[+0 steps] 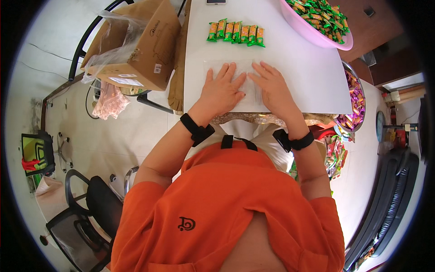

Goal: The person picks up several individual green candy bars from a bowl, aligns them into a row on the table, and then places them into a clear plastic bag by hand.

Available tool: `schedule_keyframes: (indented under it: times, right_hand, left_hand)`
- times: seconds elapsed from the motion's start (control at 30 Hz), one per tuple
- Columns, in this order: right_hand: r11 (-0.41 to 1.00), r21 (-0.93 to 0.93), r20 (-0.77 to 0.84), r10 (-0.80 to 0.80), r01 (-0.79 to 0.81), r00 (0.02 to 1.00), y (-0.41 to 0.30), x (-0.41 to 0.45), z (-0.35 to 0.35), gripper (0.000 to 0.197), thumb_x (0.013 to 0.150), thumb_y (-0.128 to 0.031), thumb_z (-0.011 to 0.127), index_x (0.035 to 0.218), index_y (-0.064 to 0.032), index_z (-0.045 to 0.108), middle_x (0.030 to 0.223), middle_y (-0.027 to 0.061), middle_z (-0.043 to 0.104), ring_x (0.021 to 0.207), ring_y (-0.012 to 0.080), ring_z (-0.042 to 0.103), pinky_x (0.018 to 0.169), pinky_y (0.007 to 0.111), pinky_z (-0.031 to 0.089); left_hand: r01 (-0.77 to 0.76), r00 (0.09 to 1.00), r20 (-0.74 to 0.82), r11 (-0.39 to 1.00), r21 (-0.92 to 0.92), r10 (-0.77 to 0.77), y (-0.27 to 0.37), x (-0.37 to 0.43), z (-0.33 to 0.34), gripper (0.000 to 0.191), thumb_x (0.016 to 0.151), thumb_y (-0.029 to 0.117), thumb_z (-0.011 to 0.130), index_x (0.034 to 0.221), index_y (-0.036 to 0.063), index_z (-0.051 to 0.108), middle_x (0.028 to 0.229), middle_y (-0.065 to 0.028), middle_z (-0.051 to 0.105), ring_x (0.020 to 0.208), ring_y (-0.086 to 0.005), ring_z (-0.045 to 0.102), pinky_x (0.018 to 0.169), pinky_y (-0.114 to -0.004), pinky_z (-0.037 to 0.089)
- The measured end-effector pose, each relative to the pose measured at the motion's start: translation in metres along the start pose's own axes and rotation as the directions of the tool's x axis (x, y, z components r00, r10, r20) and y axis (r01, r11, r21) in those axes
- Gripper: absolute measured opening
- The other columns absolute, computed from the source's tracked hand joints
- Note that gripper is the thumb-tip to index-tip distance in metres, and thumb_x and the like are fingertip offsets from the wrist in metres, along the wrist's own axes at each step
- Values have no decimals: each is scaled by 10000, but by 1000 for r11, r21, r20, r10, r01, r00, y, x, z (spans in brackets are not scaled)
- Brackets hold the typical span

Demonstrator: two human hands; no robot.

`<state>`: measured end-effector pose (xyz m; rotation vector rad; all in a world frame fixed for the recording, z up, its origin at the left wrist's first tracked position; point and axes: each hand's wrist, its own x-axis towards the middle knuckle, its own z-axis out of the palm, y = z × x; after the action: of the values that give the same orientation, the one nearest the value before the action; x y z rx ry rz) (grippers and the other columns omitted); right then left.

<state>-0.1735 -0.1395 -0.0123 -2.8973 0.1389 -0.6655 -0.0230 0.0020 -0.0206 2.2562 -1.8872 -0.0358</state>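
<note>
My left hand [222, 89] lies palm down, fingers spread, on a clear plastic sheet or bag [250, 98] near the front edge of the white table [306, 85]. On the right side of the same plastic rests my right hand [272, 86], its fingers also apart. Beyond both hands, several green and orange wrapped snacks [237, 32] stand side by side in a row. A pink plastic basin [306, 34] heaped with more such wrapped snacks [321, 18] sits at the far right of the table. What lies beneath my palms is hidden.
An open cardboard box [159, 51] with a clear plastic liner stands left of the table. Right of the table is a metal bowl [362, 98] of purple-wrapped sweets. A phone-like device [216, 1] lies at the far edge. Office chairs [102, 204] stand at the lower left.
</note>
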Motion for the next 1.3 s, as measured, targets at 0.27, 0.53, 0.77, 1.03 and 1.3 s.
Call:
schedule_keyframes:
  times: [0.27, 0.53, 0.77, 1.03, 1.3]
  right_hand:
    - [919, 352, 11, 183, -175, 983, -31, 42, 43, 447, 908, -231, 538, 1268, 33, 528, 1360, 229, 492, 1314, 400, 401, 1090, 445, 321]
    - [978, -34, 192, 210, -207, 959, -41, 42, 44, 634, 865, -340, 604, 1374, 1, 441, 1471, 242, 354, 1373, 403, 315, 1106, 508, 260]
    - [981, -63, 229, 194, -184, 954, -45, 45, 42, 689, 830, -356, 648, 1389, -16, 433, 1483, 257, 322, 1373, 431, 293, 1098, 554, 244]
    - [977, -57, 304, 212, -205, 929, -48, 53, 33, 703, 832, -380, 634, 1395, -16, 423, 1496, 269, 291, 1384, 456, 258, 1096, 572, 224]
    - [961, -52, 358, 272, -272, 893, -49, 56, 36, 713, 812, -404, 636, 1381, -23, 438, 1501, 259, 290, 1390, 447, 253, 1098, 573, 219]
  left_hand:
    - [56, 998, 22, 996, -69, -55, 0, 1, 4, 695, 879, 463, 534, 1460, 127, 352, 1537, -174, 264, 1421, -338, 255, 1090, -611, 216]
    - [-40, 993, 108, 996, -84, 49, -43, -44, -24, 886, 802, 516, 644, 1428, -25, 326, 1492, -256, 293, 1403, -380, 274, 1104, -546, 255]
    - [231, 968, 118, 969, -87, -220, -143, -75, -208, 240, 854, 279, 624, 962, 67, 656, 983, -114, 640, 907, -313, 609, 780, -405, 483]
    - [293, 894, 301, 942, 166, -331, -342, 4, -251, 255, 858, 206, 549, 842, -19, 666, 758, -132, 657, 704, -259, 620, 655, -381, 481]
    - [302, 705, 558, 896, 324, -439, -369, 55, -151, 307, 816, 286, 577, 829, 9, 706, 799, -123, 701, 735, -284, 665, 669, -357, 522]
